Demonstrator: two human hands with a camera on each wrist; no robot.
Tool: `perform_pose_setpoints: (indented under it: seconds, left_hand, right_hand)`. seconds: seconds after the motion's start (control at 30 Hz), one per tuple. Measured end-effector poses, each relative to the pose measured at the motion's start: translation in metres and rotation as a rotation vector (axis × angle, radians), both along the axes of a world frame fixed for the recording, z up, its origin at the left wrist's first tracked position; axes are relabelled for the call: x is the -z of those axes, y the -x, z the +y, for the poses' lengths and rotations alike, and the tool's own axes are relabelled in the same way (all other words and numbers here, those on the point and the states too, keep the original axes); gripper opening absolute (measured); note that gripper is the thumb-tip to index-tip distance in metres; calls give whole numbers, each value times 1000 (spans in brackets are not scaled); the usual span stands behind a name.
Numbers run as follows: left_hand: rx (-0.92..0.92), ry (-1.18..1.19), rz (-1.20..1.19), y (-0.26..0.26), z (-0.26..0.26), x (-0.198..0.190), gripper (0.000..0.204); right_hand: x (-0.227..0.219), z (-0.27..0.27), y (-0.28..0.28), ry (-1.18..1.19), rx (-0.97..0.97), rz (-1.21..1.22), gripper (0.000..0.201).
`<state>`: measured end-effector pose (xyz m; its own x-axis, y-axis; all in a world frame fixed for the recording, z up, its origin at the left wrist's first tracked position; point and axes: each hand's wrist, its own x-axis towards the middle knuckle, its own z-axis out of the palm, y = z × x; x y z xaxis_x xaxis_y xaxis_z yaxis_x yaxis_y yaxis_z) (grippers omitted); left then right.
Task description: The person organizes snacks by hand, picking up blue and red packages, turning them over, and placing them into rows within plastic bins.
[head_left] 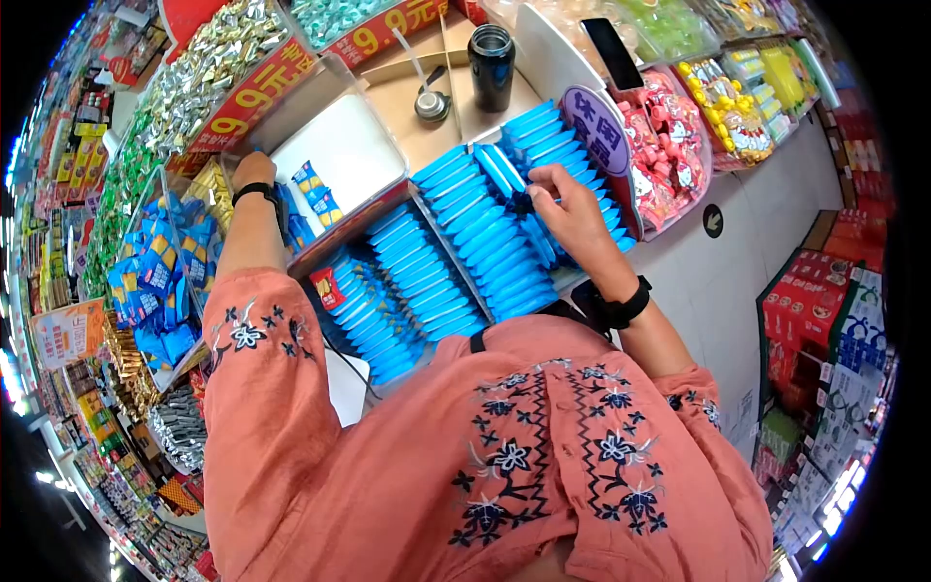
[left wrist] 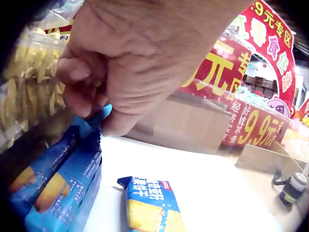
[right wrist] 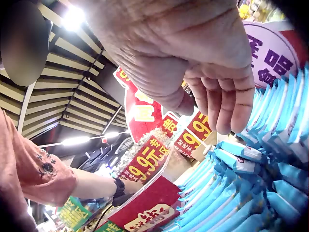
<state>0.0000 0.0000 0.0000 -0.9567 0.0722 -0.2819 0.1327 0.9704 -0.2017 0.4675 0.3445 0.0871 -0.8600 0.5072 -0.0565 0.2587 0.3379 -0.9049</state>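
Fingers of our left hand (left wrist: 140, 53) pinch the upper end of a blue packet (left wrist: 75, 179), beside the white panel (left wrist: 198, 174). Packet lies below the fingertips, left hand nearer; long axis slants to lower left in left-wrist view, pinched end up. Our right fingers, loosely bent, near blue packs (right wrist: 217, 198).

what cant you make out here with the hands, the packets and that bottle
- Whether the left hand pinches one blue packet or two: its own thumb covers the contact, left wrist view.
- That packet's lower end: cut off by the bottom edge, left wrist view.
- Most fingertips of the right hand: hidden by the hand itself, head view.
- The dark bottle's contents: too small and dim, head view.
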Motion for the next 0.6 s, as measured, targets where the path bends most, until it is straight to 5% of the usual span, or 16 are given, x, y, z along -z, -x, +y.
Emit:
perform_pose_setpoints:
  seconds: [0.2,0.43,0.5,0.6]
  left_hand:
    - [36,-99,100,-17,8,-42,45]
    - [199,-375,190,-38,20,-138,48]
    - [75,-998,-24,-82,34,-164,43]
    - [-18,-1363,-222,-181,77,-209,31]
  right_hand:
    - [-7,-1,-2,-16,3,42,26]
    - [-15,-1,1,62,-57,147,27]
    - [-20,-1,3,173,-79,165,28]
    - [-49,-4,1,437,-133,119,29]
